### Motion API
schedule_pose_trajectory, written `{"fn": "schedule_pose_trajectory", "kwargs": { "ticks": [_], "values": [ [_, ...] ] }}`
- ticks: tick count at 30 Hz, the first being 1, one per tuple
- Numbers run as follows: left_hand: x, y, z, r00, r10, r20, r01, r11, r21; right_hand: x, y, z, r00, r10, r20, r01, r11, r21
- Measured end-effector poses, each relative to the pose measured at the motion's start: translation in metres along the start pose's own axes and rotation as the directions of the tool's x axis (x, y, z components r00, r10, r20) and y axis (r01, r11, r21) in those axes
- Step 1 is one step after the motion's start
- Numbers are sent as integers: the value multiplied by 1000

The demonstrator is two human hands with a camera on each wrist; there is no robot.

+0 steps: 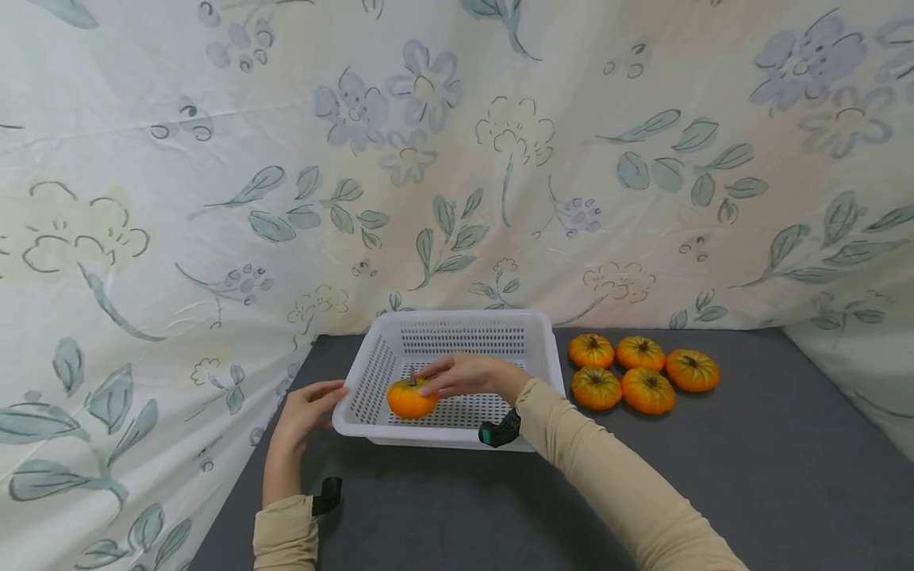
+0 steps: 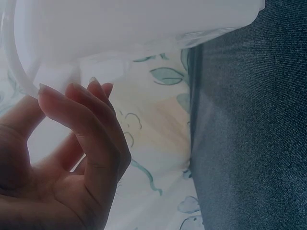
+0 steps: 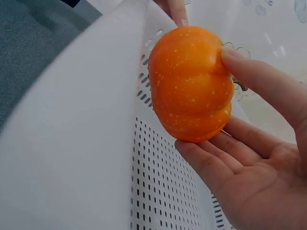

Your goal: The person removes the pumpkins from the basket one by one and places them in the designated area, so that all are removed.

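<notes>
My right hand [image 1: 471, 376] holds a small orange pumpkin [image 1: 412, 399] over the left part of a white plastic basket [image 1: 448, 440]. In the right wrist view the thumb presses one side of the pumpkin [image 3: 189, 84] and the fingers support the other, with the perforated basket wall behind. Its short stem points up in the head view. At the basket's left end, my left hand [image 1: 307, 412] pinches the rim. The left wrist view shows the thumb and curled fingers of that hand [image 2: 81, 143] at the edge of the white basket [image 2: 120, 28].
Several more orange pumpkins [image 1: 648, 390] sit grouped on the dark grey table [image 1: 750, 476], right of the basket. A floral cloth [image 1: 500, 159] hangs along the back and sides. Each wrist carries a small black device.
</notes>
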State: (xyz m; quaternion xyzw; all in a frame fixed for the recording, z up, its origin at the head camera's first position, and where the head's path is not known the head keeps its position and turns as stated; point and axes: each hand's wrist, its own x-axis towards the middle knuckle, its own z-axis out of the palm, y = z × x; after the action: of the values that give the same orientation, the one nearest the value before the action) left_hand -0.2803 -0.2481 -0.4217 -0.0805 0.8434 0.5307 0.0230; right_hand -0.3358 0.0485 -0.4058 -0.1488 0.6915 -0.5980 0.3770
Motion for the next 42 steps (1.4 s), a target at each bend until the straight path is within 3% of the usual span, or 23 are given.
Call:
{"fn": "schedule_pose_trajectory", "kwargs": {
  "ticks": [8,20,33,38,42],
  "values": [
    [0,-2,1,1000,-4,-1,4,1000,-13,-20,7,-9,1000,-5,-26,4,999,-48],
    [-1,-2,0,1000,-4,5,4,1000,-11,-58,5,-23,994,-73,-83,65,993,-100],
    [-1,2,0,1000,7,4,-7,1000,14,-100,13,-51,984,-131,-124,116,986,-117],
    [-1,1,-1,1000,11,8,-11,1000,9,-119,13,-60,976,-123,-178,96,983,-153],
    [-1,1,-1,1000,7,7,-7,1000,13,-133,15,-67,966,-133,-222,107,986,-125]
  ]
}}
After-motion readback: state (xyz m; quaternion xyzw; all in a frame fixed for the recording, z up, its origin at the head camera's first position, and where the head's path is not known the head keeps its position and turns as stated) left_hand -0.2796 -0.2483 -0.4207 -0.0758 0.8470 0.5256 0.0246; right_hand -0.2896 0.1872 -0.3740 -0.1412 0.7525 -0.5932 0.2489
